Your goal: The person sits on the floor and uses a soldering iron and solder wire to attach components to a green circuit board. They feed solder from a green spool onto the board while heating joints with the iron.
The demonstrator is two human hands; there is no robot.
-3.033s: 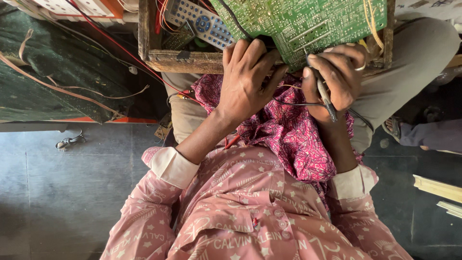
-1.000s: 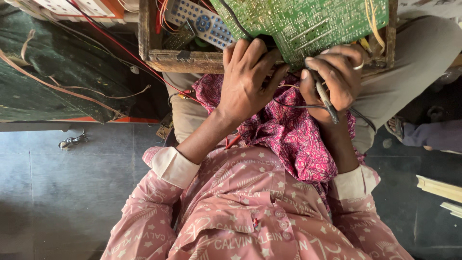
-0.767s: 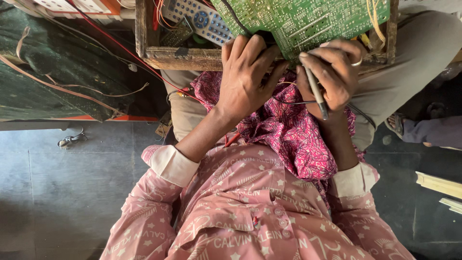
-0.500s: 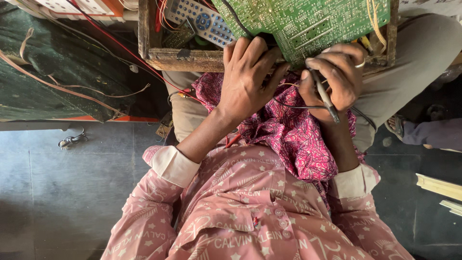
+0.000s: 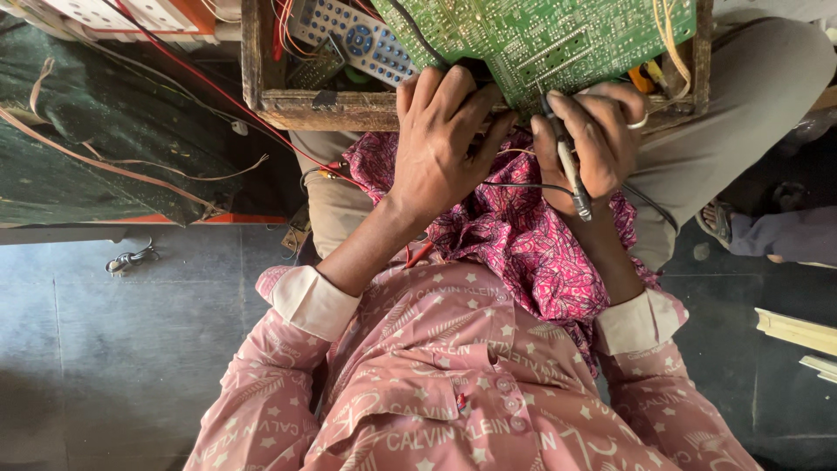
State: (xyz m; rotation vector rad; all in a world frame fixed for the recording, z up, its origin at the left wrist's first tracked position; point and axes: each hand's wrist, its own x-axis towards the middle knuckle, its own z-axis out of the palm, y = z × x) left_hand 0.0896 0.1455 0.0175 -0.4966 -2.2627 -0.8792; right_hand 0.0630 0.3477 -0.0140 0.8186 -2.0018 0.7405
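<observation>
A green circuit board (image 5: 558,39) lies tilted in a wooden box (image 5: 349,106) resting on my lap. My left hand (image 5: 445,144) grips the board's near edge, fingers curled over it. My right hand (image 5: 588,144) holds a slim grey probe-like tool (image 5: 571,170), its tip against the board's near edge and a thin black lead trailing from it. A ring sits on one finger of my right hand. A pink patterned cloth (image 5: 514,244) covers my lap under both hands.
A grey remote control (image 5: 353,35) and loose red and black wires lie in the box beside the board. A dark green bag (image 5: 105,131) sits to the left. Another person's sandalled foot (image 5: 767,231) rests on the dark floor at right, near pale wooden strips (image 5: 798,331).
Both hands stay on the board's near edge. The right hand shifted slightly with the tool, then returned; the view wobbled a little.
</observation>
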